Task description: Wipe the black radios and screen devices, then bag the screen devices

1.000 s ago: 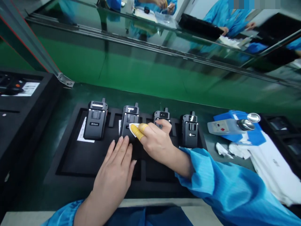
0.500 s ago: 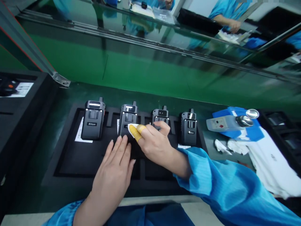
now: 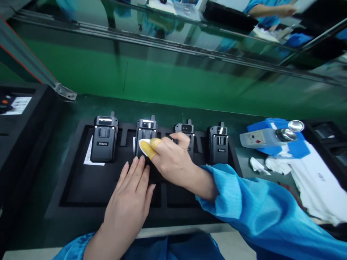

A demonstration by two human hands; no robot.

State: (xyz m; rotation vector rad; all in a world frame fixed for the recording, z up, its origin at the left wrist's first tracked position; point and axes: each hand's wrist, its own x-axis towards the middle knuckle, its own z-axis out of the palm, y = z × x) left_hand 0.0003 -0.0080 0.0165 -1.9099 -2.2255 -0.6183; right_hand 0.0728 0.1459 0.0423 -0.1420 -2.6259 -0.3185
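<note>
Several black handheld devices stand in a row in a black foam tray (image 3: pixel 78 187). My right hand (image 3: pixel 170 160), with yellow finger cots, presses a small white wipe (image 3: pixel 142 143) against the front of the second device (image 3: pixel 145 134). My left hand (image 3: pixel 130 198) lies flat on the tray with fingers stretched out, fingertips just below that device. The leftmost device (image 3: pixel 103 143) reads "Riton". The third device (image 3: pixel 185 130) is partly hidden behind my right hand; a fourth device (image 3: pixel 219 144) stands to the right.
A bottle with a metal cap (image 3: pixel 268 136) lies on a blue pack (image 3: pixel 284 148) at the right, beside crumpled white wipes (image 3: pixel 260 165) and white cloth (image 3: pixel 317 184). A black box (image 3: pixel 18 119) sits at left. A green wall (image 3: pixel 162 79) backs the tray; other people work beyond.
My right hand has slid the wipe a little to the left and up over the second device. The left hand stays flat on the tray. The view shifted slightly.
</note>
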